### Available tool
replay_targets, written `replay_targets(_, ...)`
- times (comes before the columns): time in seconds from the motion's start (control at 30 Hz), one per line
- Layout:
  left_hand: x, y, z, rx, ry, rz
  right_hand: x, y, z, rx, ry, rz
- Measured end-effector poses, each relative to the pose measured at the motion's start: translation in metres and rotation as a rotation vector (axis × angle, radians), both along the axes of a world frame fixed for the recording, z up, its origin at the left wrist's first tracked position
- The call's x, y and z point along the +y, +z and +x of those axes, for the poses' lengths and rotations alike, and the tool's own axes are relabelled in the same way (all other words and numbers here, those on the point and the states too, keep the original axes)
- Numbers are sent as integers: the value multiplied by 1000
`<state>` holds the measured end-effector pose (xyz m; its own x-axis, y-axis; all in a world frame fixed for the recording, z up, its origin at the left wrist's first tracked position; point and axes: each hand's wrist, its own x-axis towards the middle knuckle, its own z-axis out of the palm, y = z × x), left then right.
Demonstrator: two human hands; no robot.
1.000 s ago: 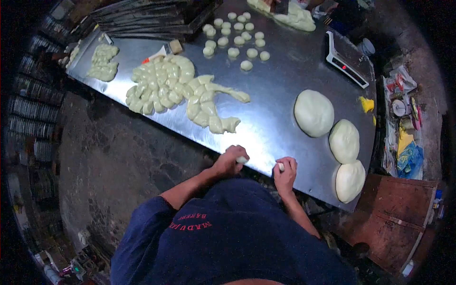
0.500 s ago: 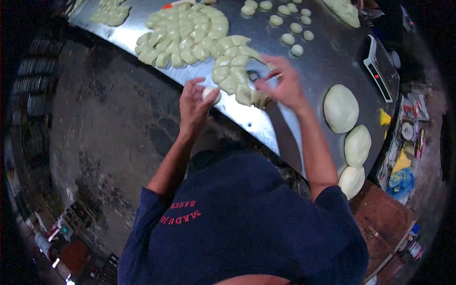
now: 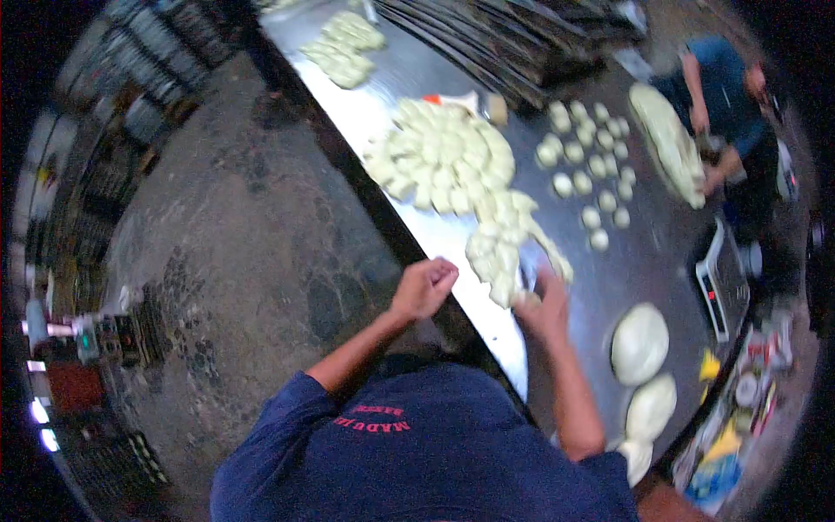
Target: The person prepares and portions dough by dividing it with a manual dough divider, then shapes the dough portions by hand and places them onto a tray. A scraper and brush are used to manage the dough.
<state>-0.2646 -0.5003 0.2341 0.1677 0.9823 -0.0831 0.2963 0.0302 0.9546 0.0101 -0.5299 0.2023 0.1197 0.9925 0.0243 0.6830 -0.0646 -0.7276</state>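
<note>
head view: the left hand [image 3: 424, 287] sits at centre frame over the near edge of the steel table [image 3: 409, 83]. its fingers are curled tight into a fist, and whether anything is inside cannot be told. it is just left of the near tip of the pile of cut dough pieces [image 3: 452, 161] and not touching it. that pile runs from upper centre down to the middle of the frame. the right hand [image 3: 544, 309] lies palm down right at the tip, touching the dough, with a bit of it showing by the thumb. blur hides its fingers, so their spread cannot be told.

right of the pile lie small dough balls [image 3: 591, 165]. lower right hold large dough rounds [image 3: 639, 344], with a scale [image 3: 720, 278] above them. at upper right a co-worker's arm [image 3: 700, 96] reaches over a long dough mass [image 3: 668, 143]. stacked trays [image 3: 522, 35] fill the top.
</note>
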Motion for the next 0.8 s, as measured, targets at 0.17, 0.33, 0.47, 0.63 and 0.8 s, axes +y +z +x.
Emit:
replay_targets(0.17,5,-4,43,27,-61,64,-22,-9,-55,-267,65,293)
replay_targets(0.33,19,-42,100,274,-433,599,-20,0,-12,12,125,109)
replay_targets(0.47,13,-56,92,712,-756,662,-113,35,51,299,-37,-182)
replay_targets(0.63,-12,-43,106,795,-703,542,-218,41,112,414,-468,-234)
replay_targets(0.8,-69,41,189,84,-712,167,-229,86,99,582,-619,195)
